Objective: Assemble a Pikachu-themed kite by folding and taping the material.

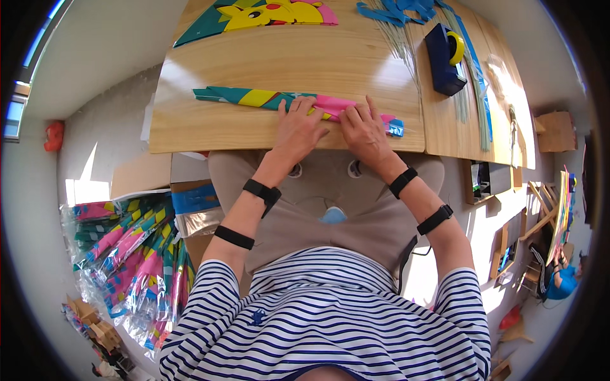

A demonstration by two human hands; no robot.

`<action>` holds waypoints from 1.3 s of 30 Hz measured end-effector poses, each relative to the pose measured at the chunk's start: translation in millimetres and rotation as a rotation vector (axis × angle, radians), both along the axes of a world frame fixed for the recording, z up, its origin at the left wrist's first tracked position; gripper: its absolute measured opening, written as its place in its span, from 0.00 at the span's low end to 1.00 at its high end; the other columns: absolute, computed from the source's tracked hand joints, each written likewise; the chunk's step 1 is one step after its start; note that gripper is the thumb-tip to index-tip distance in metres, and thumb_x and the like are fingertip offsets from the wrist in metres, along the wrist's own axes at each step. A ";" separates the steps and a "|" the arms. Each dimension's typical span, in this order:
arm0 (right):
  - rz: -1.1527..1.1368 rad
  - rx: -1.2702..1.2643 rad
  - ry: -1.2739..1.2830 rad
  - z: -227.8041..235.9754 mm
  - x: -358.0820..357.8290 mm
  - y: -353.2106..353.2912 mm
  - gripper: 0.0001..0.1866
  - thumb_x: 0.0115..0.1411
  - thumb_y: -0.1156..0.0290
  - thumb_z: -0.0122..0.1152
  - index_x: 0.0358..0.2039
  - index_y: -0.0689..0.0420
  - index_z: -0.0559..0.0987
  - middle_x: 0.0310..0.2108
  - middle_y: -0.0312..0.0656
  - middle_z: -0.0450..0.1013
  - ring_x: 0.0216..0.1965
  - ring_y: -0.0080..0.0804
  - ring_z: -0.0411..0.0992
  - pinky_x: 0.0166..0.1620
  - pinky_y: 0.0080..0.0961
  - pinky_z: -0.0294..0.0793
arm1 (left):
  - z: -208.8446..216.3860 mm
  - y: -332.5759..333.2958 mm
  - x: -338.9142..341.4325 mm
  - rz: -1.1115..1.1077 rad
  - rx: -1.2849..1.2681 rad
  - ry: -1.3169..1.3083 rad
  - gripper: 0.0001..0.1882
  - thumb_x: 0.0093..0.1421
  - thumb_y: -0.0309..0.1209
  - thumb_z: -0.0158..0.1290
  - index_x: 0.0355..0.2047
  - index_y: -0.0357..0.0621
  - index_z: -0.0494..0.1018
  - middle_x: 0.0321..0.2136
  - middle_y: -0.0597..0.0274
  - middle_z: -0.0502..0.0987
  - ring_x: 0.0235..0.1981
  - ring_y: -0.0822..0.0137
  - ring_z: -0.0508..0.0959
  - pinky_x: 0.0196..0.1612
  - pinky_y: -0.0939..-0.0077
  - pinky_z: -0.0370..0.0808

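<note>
A kite rolled into a long narrow bundle (254, 98) lies across the wooden table near its front edge; it is green, yellow and pink, with a blue and white patch at the right end. My left hand (297, 130) rests on its middle, fingers apart over the roll and thumb out to the side. Just right of it, my right hand (367, 134) presses on the pink part, fingers spread and one finger reaching past the far side. Part of the bundle is hidden under both hands. At the table's far side lies a flat kite (270, 15) with a yellow cartoon figure.
A dark blue tape dispenser (443, 60) stands on the right, beside thin pale rods (462, 105) and blue ribbon (400, 9). Left of my legs, several wrapped kites (130, 247) are piled by a cardboard box (143, 176). Another person (562, 279) sits far right.
</note>
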State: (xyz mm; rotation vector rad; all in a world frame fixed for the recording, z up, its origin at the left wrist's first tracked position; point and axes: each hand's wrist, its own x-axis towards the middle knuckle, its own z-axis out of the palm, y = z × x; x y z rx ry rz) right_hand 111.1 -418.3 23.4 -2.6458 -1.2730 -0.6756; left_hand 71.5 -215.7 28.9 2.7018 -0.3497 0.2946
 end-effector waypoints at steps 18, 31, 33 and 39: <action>-0.233 0.087 0.306 -17.7 -17.4 2.9 0.51 0.60 0.36 0.57 0.70 0.66 0.61 0.73 0.56 0.54 0.76 0.50 0.47 0.73 0.62 0.38 | -11.1 11.4 -1.3 -0.060 0.020 0.057 0.23 0.62 0.37 0.59 0.57 0.49 0.74 0.66 0.61 0.67 0.71 0.55 0.61 0.71 0.39 0.53; -0.331 0.149 0.456 6.2 43.7 19.8 0.17 0.52 0.68 0.70 0.43 0.58 0.81 0.45 0.47 0.75 0.51 0.50 0.71 0.51 0.51 0.72 | -5.6 9.9 1.8 -0.050 0.031 0.041 0.24 0.59 0.38 0.63 0.56 0.49 0.75 0.65 0.60 0.70 0.70 0.55 0.63 0.69 0.38 0.57; -0.366 0.098 0.458 12.1 48.1 25.5 0.17 0.51 0.70 0.70 0.43 0.57 0.81 0.43 0.46 0.75 0.50 0.49 0.71 0.50 0.48 0.72 | -9.8 9.7 1.4 -0.051 0.041 0.013 0.24 0.59 0.37 0.63 0.56 0.49 0.75 0.64 0.60 0.70 0.69 0.55 0.63 0.69 0.37 0.57; -0.103 0.090 0.244 24.1 32.6 28.6 0.11 0.51 0.71 0.65 0.37 0.58 0.81 0.40 0.46 0.74 0.47 0.48 0.71 0.52 0.42 0.70 | -14.3 8.5 1.0 -0.010 0.032 0.025 0.23 0.58 0.36 0.63 0.54 0.49 0.76 0.64 0.61 0.70 0.69 0.56 0.64 0.68 0.36 0.58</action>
